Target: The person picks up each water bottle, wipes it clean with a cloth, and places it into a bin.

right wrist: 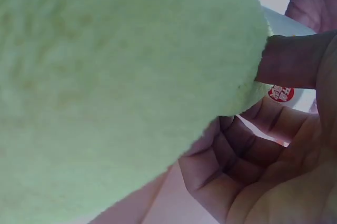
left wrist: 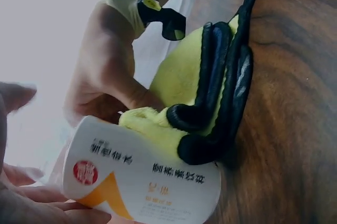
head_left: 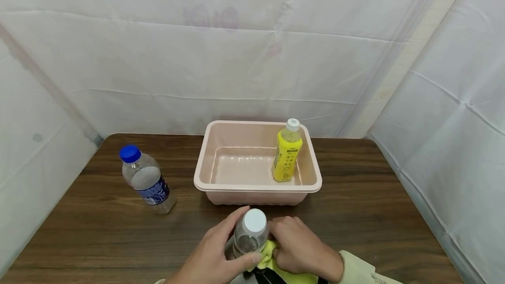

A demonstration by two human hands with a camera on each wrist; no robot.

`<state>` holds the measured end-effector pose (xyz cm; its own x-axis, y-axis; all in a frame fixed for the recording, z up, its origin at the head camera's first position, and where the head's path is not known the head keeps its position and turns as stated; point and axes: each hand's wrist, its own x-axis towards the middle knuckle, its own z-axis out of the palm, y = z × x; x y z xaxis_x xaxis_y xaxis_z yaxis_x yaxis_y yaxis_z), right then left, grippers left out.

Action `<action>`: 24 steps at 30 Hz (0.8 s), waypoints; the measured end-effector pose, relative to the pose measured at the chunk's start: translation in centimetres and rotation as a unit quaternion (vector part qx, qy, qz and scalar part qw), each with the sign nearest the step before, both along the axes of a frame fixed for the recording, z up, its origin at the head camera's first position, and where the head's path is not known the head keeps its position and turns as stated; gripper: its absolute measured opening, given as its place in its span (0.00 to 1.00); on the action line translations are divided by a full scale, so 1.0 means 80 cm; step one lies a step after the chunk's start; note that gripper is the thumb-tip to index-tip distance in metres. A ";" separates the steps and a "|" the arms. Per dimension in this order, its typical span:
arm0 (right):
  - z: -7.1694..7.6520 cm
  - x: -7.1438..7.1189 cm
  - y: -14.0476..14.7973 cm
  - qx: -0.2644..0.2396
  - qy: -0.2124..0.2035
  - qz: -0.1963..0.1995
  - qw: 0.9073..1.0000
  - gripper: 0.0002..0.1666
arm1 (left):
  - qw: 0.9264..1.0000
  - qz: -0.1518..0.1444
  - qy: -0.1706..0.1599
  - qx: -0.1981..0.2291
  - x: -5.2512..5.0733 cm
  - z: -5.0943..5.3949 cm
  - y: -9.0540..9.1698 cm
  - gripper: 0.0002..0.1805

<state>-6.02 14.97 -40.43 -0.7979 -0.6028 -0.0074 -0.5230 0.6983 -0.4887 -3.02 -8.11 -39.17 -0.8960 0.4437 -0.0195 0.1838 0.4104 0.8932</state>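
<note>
A clear bottle with a white cap (head_left: pixel 254 221) stands near the table's front edge in the head view. My left hand (head_left: pixel 221 253) grips it from the left, fingers behind and thumb in front. Its white label with orange marks (left wrist: pixel 142 176) shows in the left wrist view. My right hand (head_left: pixel 301 246) pinches a yellow-green cloth with black edging (head_left: pixel 276 266) against the bottle's right side. In the right wrist view the cloth (right wrist: pixel 121 87) hides much of the bottle, and the right fingers (right wrist: pixel 226 161) are curled.
Behind the hands sits a pink basin (head_left: pixel 258 187), with a yellow bottle (head_left: pixel 288 154) standing inside at its right. A clear bottle with a blue cap (head_left: pixel 147 181) stands on the wooden table (head_left: pixel 79 231) at the left. White sheeting (head_left: pixel 236 56) hangs behind and beside the table.
</note>
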 end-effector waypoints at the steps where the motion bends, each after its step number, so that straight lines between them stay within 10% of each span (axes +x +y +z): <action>1: 0.001 0.001 0.000 -0.001 -0.002 0.000 1.000 0.22 | 1.000 0.008 0.010 -0.001 0.000 -0.001 0.002 0.44; 6: 0.012 0.005 0.001 -0.012 -0.003 0.007 1.000 0.22 | 0.997 0.050 0.059 -0.008 -0.001 -0.007 0.007 0.42; 12: 0.039 0.003 0.020 -0.113 -0.003 0.021 0.993 0.24 | 0.998 0.033 0.047 -0.019 -0.002 -0.001 0.000 0.43; 24: 0.029 -0.009 0.023 -0.316 0.108 0.126 0.934 0.25 | 0.996 -0.002 0.081 -0.034 -0.003 0.003 -0.006 0.37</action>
